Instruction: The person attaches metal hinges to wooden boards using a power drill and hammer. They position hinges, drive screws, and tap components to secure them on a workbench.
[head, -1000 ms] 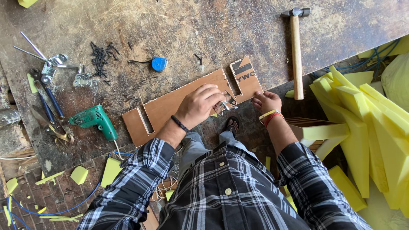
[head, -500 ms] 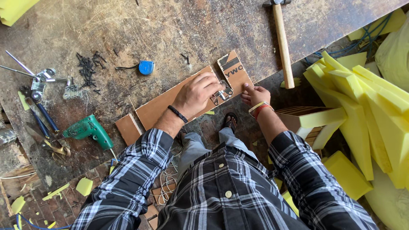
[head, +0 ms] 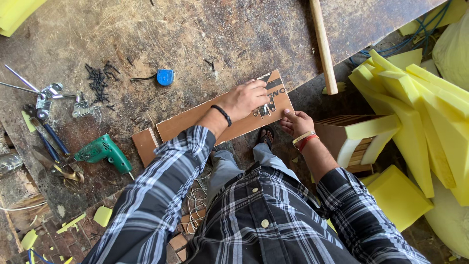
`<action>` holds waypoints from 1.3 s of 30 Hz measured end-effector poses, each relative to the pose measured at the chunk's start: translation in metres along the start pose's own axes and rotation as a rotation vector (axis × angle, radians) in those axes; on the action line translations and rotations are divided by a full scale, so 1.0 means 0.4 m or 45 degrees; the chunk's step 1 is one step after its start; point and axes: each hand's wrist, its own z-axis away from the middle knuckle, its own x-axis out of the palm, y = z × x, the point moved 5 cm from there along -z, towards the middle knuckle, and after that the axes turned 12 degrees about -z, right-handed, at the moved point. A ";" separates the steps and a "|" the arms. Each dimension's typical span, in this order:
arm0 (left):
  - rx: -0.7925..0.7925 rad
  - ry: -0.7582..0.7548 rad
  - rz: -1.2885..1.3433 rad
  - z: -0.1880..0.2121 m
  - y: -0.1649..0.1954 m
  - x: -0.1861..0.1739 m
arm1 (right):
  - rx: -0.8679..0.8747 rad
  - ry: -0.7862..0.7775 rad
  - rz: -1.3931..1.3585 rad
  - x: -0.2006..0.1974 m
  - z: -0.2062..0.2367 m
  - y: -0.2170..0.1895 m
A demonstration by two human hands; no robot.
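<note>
A long brown wooden board [head: 195, 120] lies across the front edge of the worn workbench [head: 220, 29]. A small metal hinge-like bracket [head: 264, 109] sits on its right end. My left hand [head: 244, 99] rests flat on the board with its fingers on the bracket. My right hand [head: 295, 122] grips the board's right end from below the bench edge, thumb on top. A shorter wood piece [head: 145, 145] lies at the board's left end.
A green electric drill [head: 102, 151], pliers [head: 51, 146], dark screws [head: 97, 80], metal brackets [head: 46, 98] and a blue tape measure [head: 165, 77] lie at left. A hammer handle [head: 323, 46] lies at top right. Yellow foam pieces [head: 415, 112] pile up on the right beside a wooden frame [head: 342, 137].
The view has shifted so the bench contents sit higher in frame. Both hands stay on the board's right end, the left hand still over the bracket.
</note>
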 end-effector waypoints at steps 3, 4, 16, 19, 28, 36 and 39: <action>-0.020 -0.039 -0.005 -0.008 -0.007 0.038 | -0.002 -0.007 0.005 0.000 0.000 -0.004; -0.038 -0.084 -0.022 -0.009 -0.009 0.052 | -0.003 -0.007 0.007 0.000 0.001 -0.004; -0.413 -0.355 0.128 0.017 -0.031 0.092 | -0.010 -0.003 0.013 0.003 0.005 -0.006; -0.724 -0.425 0.261 0.033 -0.042 0.098 | -0.027 0.001 0.008 0.003 0.000 -0.009; -1.001 -0.453 0.367 0.073 -0.061 0.131 | -0.036 0.013 0.051 0.001 0.001 -0.008; -0.994 -0.411 0.389 0.076 -0.064 0.132 | -0.027 0.019 0.073 -0.001 0.003 -0.008; -1.007 -0.438 0.402 0.076 -0.064 0.132 | -0.037 0.021 0.077 -0.001 0.003 -0.010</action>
